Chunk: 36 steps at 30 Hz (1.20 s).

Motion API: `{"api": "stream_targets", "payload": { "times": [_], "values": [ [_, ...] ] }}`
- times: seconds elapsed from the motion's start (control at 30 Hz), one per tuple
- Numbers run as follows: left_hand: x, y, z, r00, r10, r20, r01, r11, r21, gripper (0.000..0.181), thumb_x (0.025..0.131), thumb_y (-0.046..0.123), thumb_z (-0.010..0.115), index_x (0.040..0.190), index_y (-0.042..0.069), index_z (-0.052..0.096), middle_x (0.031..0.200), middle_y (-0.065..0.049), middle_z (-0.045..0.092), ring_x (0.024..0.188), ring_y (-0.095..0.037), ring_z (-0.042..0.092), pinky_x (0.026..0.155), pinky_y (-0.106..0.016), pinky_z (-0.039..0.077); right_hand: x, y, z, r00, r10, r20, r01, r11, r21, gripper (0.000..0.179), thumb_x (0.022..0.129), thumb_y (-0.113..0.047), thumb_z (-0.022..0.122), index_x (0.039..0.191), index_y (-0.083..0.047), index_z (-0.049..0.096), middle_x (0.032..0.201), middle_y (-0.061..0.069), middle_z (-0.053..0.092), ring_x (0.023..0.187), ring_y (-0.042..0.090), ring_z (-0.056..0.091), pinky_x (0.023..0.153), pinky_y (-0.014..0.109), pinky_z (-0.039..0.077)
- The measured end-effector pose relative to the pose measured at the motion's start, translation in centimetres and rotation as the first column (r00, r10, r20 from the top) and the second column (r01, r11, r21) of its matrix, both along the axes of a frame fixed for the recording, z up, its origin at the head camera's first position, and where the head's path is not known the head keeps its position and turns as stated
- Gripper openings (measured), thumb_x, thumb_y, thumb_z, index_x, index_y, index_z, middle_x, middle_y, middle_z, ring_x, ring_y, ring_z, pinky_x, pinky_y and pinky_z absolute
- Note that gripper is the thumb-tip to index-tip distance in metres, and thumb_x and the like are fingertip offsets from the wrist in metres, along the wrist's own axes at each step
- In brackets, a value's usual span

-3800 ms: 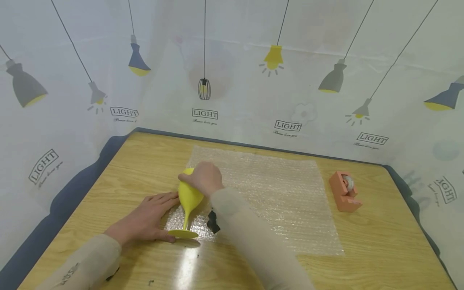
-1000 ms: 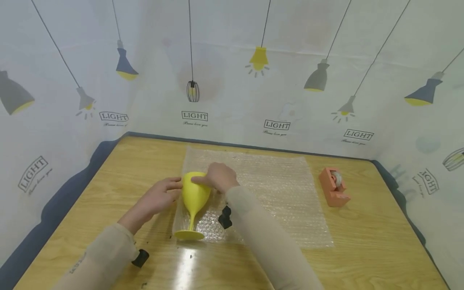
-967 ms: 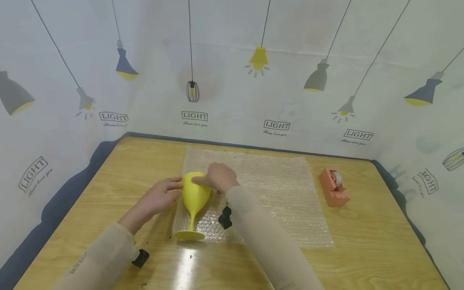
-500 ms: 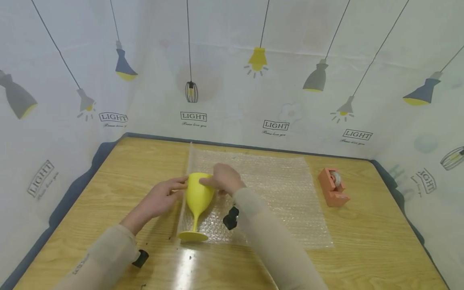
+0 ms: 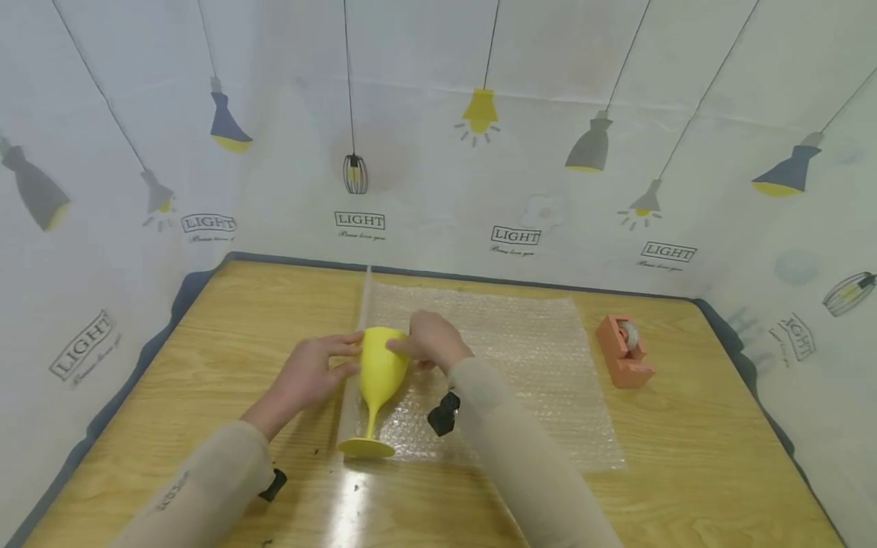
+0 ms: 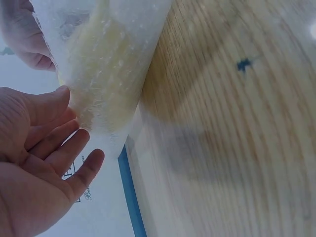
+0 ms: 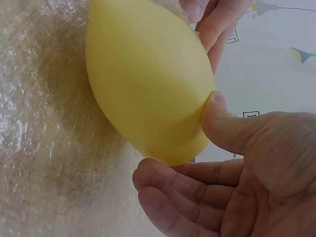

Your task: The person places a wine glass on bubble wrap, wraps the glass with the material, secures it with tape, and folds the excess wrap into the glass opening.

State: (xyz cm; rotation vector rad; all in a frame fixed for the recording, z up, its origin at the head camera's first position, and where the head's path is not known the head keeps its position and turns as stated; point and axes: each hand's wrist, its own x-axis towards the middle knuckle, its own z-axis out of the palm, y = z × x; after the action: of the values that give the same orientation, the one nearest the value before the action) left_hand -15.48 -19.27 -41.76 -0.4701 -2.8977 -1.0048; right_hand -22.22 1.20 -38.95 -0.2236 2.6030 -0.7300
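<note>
Right hand (image 5: 436, 339) grips yellow stemmed goblet (image 5: 380, 373), likely for steadiness; left hand (image 5: 310, 373), loosely extended, touches clear bubble-wrap sheet (image 5: 524, 358) along raised edge.

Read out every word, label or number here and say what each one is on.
"LIGHT": boxed, printed several times on the white backdrop.
"... love you", seemingly: script beneath it, first word unclear.
Lettering on the left sleeve: too blurred to read.
Faint marks on the backdrop's right side: illegible.
Yellow goblet, bubble wrap, tape dispenser: no readable text.
</note>
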Motion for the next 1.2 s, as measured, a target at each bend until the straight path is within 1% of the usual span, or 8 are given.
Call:
{"api": "stream_targets", "payload": {
  "times": [0.13,0.37,0.5,0.6,0.77,0.87,1.03,1.2],
  "values": [
    [-0.2,0.4,0.1,1.000,0.007,-0.018,-0.007,1.000,0.006,0.031,0.090,0.007,0.077,0.119,-0.004,0.072,0.140,-0.015,0.063,0.128,-0.044,0.060,0.110,-0.059,0.045,0.0,0.4,-0.1,1.000,0.001,0.000,-0.001,1.000,-0.015,0.038,0.095,-0.037,0.076,0.080,-0.005,0.063,0.074,0.009,0.067,0.072,0.029,0.072,0.056,0.029,0.055],
    [-0.7,0.8,0.1,0.997,0.035,0.068,-0.039,0.998,0.055,0.034,0.089,0.010,0.079,0.121,0.001,0.073,0.144,-0.011,0.062,0.125,-0.043,0.062,0.104,-0.058,0.052,0.2,1.1,0.0,1.000,0.010,0.005,-0.010,0.999,-0.032,0.035,0.096,-0.034,0.075,0.081,-0.003,0.066,0.086,0.017,0.074,0.073,0.030,0.073,0.064,0.035,0.060],
    [-0.9,1.0,0.1,0.996,0.043,0.076,-0.048,0.996,0.071,0.034,0.088,0.012,0.082,0.120,0.005,0.074,0.144,-0.009,0.063,0.120,-0.042,0.064,0.099,-0.057,0.055,0.1,1.5,0.0,1.000,0.020,0.018,-0.019,0.999,-0.040,0.033,0.097,-0.032,0.074,0.082,-0.003,0.068,0.076,0.010,0.069,0.075,0.029,0.073,0.071,0.039,0.063],
    [-1.2,1.2,0.1,0.995,0.062,0.075,-0.069,0.994,0.089,0.043,0.085,0.013,0.085,0.124,0.004,0.071,0.144,-0.010,0.063,0.117,-0.039,0.066,0.096,-0.054,0.058,-0.1,1.9,-0.3,0.999,0.018,0.035,-0.016,0.998,-0.054,0.032,0.098,-0.031,0.073,0.086,-0.002,0.069,0.074,0.006,0.064,0.075,0.028,0.073,0.072,0.038,0.063],
    [-1.5,1.4,0.2,0.989,0.097,0.115,-0.109,0.989,0.102,0.068,0.082,0.015,0.088,0.141,0.001,0.057,0.143,-0.018,0.061,0.119,-0.040,0.064,0.096,-0.053,0.058,-0.3,2.4,-0.7,0.998,0.021,0.060,-0.015,0.996,-0.093,0.032,0.098,-0.029,0.073,0.100,0.003,0.074,0.089,0.012,0.073,0.075,0.027,0.074,0.071,0.035,0.063],
    [-1.8,1.6,0.4,0.988,0.073,0.138,-0.082,0.995,0.059,0.073,0.084,0.017,0.087,0.147,0.002,0.053,0.149,-0.020,0.055,0.125,-0.044,0.060,0.103,-0.056,0.053,-0.4,2.8,-0.9,0.997,0.031,0.066,-0.025,0.995,-0.097,0.034,0.099,-0.029,0.072,0.105,0.004,0.074,0.094,0.014,0.074,0.076,0.026,0.074,0.071,0.034,0.063],
    [-2.3,2.3,0.6,0.990,0.003,0.143,0.001,0.999,-0.034,0.072,0.086,0.018,0.084,0.149,0.002,0.051,0.155,-0.019,0.049,0.139,-0.044,0.049,0.117,-0.058,0.039,-0.6,3.7,-1.3,0.996,0.034,0.078,-0.029,0.997,-0.073,0.035,0.098,-0.032,0.072,0.104,0.003,0.074,0.094,0.013,0.074,0.077,0.024,0.074,0.071,0.034,0.062],
    [-2.6,3.3,1.2,0.990,-0.039,0.139,0.049,0.996,-0.071,0.071,0.087,0.019,0.083,0.148,0.000,0.052,0.155,-0.018,0.049,0.144,-0.042,0.044,0.121,-0.057,0.033,-0.9,4.5,-1.3,0.995,0.019,0.096,-0.012,0.997,-0.073,0.033,0.097,-0.030,0.075,0.099,0.002,0.073,0.091,0.014,0.074,0.077,0.026,0.074,0.071,0.035,0.063]
  ]
}}
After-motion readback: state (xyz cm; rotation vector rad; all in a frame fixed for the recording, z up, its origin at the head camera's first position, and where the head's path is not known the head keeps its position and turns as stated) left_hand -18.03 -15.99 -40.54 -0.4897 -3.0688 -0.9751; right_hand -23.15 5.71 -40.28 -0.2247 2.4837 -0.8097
